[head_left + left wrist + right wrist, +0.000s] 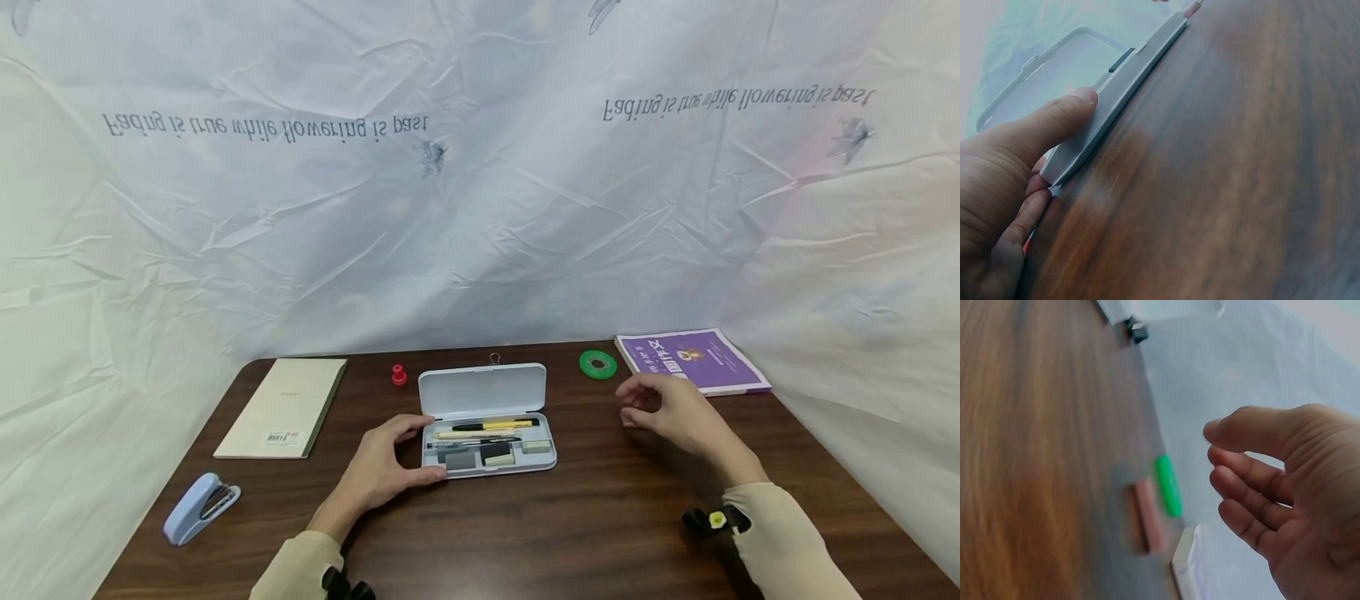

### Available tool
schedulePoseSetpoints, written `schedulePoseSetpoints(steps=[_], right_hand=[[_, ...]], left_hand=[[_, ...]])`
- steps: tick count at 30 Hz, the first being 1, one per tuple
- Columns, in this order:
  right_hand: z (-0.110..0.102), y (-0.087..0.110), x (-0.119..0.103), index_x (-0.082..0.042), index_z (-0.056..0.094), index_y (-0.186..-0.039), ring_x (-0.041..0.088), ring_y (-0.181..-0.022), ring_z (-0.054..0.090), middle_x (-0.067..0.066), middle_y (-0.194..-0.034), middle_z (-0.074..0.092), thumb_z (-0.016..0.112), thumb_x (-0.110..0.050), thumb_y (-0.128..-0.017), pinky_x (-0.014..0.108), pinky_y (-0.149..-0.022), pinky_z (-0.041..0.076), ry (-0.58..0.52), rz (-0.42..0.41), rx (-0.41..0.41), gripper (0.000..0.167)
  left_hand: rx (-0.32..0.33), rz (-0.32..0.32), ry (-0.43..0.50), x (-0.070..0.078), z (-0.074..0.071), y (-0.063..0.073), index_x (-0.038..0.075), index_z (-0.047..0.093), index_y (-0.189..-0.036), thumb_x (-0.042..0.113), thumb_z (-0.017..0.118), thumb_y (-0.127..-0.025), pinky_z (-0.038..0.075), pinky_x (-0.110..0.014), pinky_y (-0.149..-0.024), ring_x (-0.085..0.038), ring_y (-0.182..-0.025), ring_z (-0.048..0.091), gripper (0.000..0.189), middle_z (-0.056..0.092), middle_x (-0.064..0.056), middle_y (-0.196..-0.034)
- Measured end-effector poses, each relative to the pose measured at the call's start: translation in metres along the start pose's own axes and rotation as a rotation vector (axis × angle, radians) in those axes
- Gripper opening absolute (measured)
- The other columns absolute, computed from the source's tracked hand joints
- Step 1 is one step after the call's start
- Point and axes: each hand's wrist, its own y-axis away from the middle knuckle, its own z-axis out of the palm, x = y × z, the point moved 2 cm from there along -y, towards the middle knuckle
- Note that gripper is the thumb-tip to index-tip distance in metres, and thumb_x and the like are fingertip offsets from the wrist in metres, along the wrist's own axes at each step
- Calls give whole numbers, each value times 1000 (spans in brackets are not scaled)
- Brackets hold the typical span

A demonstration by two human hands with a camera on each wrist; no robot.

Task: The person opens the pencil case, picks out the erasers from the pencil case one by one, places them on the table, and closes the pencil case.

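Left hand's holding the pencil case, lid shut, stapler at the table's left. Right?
Not quite: the lid stands open, as the head view shows. The left hand does hold the pencil case, and the stapler is on the left of the table.

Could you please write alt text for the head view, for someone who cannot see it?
A person's left hand grips the left end of an open pencil case holding pens and small blocks on a brown table; the right hand hovers near a purple book. A green ring, red object, cream notebook and blue stapler lie nearby.
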Motion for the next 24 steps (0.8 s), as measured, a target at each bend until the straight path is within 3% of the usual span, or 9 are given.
schedulePoseSetpoints(steps=[8, 14, 18, 24], right_hand=[[6, -9, -40, -11, 80, -117, 11, -91, 73, 5, -107, 79, 88, -3, -95, 29, -75, 65, -112, -84, 35, 25], [22, -20, -69, -16, 79, -122, 13, -97, 74, 2, -111, 79, 88, -7, -96, 32, -84, 65, -128, -128, 5, 28], [35, -26, -82, -14, 79, -123, 12, -97, 73, 2, -112, 79, 88, -7, -96, 34, -85, 65, -145, -140, -22, 29], [59, -30, -94, -9, 80, -121, 13, -94, 74, 8, -109, 79, 88, -1, -94, 38, -83, 66, -164, -234, -61, 29]], left_hand=[[1, -5, 4, 1, 0, 0, 20, 73, -144, 55, 103, -76, 54, -53, -116, -23, -135, 70, 83, 72, 5, -143], [0, -5, 6, -1, 1, 2, 20, 72, -145, 56, 102, -76, 54, -54, -116, -22, -135, 69, 83, 72, 5, -143], [-2, -6, 9, -1, 1, 2, 20, 73, -145, 57, 102, -76, 54, -54, -116, -22, -135, 69, 83, 72, 5, -143], [3, 4, 3, 0, 0, 0, 20, 73, -144, 56, 102, -76, 54, -53, -116, -22, -135, 70, 82, 72, 5, -143]])
